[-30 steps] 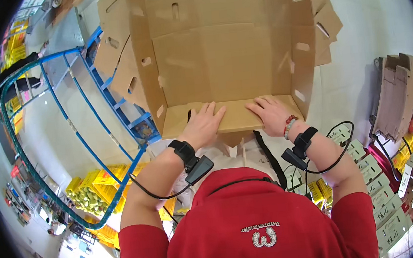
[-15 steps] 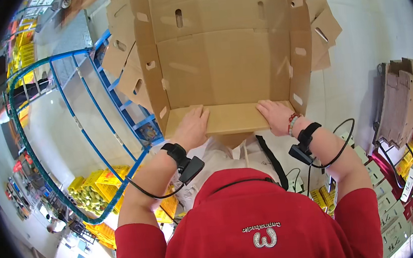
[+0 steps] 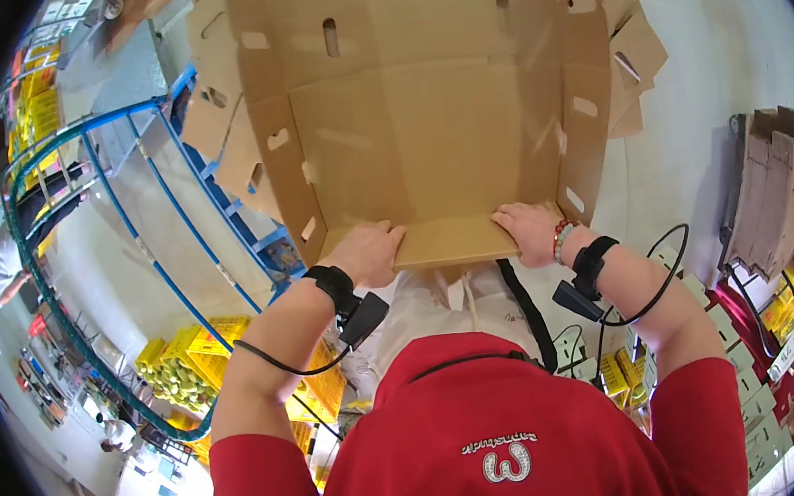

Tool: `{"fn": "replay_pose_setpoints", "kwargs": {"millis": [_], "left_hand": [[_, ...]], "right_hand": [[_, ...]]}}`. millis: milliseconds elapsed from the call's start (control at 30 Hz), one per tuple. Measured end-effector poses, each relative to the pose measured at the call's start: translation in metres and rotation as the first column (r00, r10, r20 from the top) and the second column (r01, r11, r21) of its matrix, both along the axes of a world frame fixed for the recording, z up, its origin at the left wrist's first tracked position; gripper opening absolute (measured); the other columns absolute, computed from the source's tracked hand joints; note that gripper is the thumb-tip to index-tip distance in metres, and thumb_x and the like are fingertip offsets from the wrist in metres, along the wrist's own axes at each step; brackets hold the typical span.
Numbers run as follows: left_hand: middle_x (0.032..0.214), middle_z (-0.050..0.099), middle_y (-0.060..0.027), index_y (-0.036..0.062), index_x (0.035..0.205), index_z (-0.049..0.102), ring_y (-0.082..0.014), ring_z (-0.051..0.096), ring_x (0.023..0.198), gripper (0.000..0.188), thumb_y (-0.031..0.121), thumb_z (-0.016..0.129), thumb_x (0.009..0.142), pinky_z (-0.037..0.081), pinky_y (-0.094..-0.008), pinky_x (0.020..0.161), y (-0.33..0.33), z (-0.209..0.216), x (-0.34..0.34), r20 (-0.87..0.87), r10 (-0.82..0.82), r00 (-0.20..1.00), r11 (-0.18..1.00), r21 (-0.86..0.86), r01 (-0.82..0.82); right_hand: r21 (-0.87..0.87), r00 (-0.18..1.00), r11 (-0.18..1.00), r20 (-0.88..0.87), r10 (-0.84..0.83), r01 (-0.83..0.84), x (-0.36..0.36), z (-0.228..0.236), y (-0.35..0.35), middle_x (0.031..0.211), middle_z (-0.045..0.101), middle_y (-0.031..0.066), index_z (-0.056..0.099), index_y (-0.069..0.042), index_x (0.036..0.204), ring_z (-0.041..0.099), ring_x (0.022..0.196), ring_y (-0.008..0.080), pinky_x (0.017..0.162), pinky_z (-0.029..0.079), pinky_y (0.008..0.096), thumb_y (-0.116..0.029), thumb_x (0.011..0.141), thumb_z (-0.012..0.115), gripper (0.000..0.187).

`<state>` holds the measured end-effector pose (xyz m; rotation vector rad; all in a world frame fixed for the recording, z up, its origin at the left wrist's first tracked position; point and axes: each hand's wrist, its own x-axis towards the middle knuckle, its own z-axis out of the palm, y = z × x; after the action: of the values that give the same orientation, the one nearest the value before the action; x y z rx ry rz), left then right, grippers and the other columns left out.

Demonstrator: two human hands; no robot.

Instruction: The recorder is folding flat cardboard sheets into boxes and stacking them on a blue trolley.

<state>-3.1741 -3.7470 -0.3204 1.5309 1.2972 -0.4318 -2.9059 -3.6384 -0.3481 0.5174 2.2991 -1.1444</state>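
Note:
A brown cardboard box [image 3: 434, 139] stands before me with its side walls raised and its bottom bare. Slotted hand holes run along its left wall [image 3: 281, 168] and right wall [image 3: 585, 115]. My left hand [image 3: 371, 252] grips the near cardboard flap [image 3: 444, 241] toward its left end. Toward the right end of that flap, my right hand [image 3: 531, 233] holds on in the same way. Both hands have their fingers bent over the flap; the thumbs' undersides are hidden. More cardboard flaps [image 3: 638, 53] stick out beyond the side walls.
To the left is a blue metal frame [image 3: 142, 229] with a green-wrapped curved rail. Yellow crates [image 3: 219, 337], some with green produce, stand beneath it. Folded cardboard [image 3: 769, 188] stands at the right, with pale cartons [image 3: 756, 405] below. Another person [image 3: 0, 272] is at the far left.
The near flap has come closer to me along with both hands. The box's side walls now lean slightly farther apart. At the far left, another person shows more than before.

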Motion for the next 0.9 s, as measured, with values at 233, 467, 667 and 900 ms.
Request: {"fn": "replay_pose_setpoints", "kwargs": {"millis": [233, 467, 667, 900], "left_hand": [[0.100, 0.052, -0.0172, -0.0013, 0.110, 0.047, -0.0342, 0.051, 0.095, 0.053, 0.016, 0.063, 0.063, 0.043, -0.0397, 0.082, 0.011, -0.005, -0.006, 0.070, -0.023, 0.997, 0.998, -0.061, 0.027], [0.097, 0.052, -0.0187, -0.0018, 0.108, 0.048, -0.0342, 0.051, 0.094, 0.052, 0.015, 0.061, 0.061, 0.043, -0.0397, 0.082, 0.002, -0.012, -0.001, 0.046, 0.010, 0.999, 0.999, 0.047, -0.012], [0.098, 0.052, -0.0205, -0.0020, 0.108, 0.048, -0.0356, 0.051, 0.094, 0.055, 0.018, 0.063, 0.060, 0.043, -0.0398, 0.082, 0.004, -0.015, -0.005, 0.072, 0.005, 0.997, 0.999, 0.032, -0.008], [0.096, 0.052, -0.0218, -0.0005, 0.103, 0.048, -0.0371, 0.053, 0.089, 0.057, 0.034, 0.066, 0.062, 0.045, -0.0417, 0.078, -0.007, -0.012, 0.000, -0.050, -0.084, 0.995, 0.995, 0.051, 0.086]], "right_hand": [[-0.184, 0.991, 0.982, 0.112, 0.072, -0.050, -0.011, -0.002, 0.017, 0.112, 0.050, 0.0132, 0.043, -0.002, 0.116, 0.050, 0.105, 0.0283, 0.087, 0.042, 0.0362, -0.016, 0.061, 0.063, 0.060], [-0.043, 0.965, 0.991, 0.225, 0.136, -0.130, -0.014, 0.002, 0.014, 0.110, 0.048, 0.0152, 0.041, -0.003, 0.119, 0.049, 0.103, 0.0316, 0.086, 0.043, 0.0386, -0.019, 0.059, 0.064, 0.066], [-0.058, 0.956, 0.977, 0.203, 0.212, -0.204, -0.012, -0.015, 0.012, 0.105, 0.052, 0.0174, 0.045, -0.005, 0.115, 0.053, 0.098, 0.0328, 0.083, 0.043, 0.0412, -0.026, 0.059, 0.068, 0.064], [-0.199, 0.993, 0.976, 0.061, 0.104, -0.090, -0.006, -0.026, -0.001, 0.106, 0.050, 0.0189, 0.045, -0.002, 0.112, 0.052, 0.098, 0.0344, 0.083, 0.044, 0.0396, -0.019, 0.055, 0.067, 0.064]]}}
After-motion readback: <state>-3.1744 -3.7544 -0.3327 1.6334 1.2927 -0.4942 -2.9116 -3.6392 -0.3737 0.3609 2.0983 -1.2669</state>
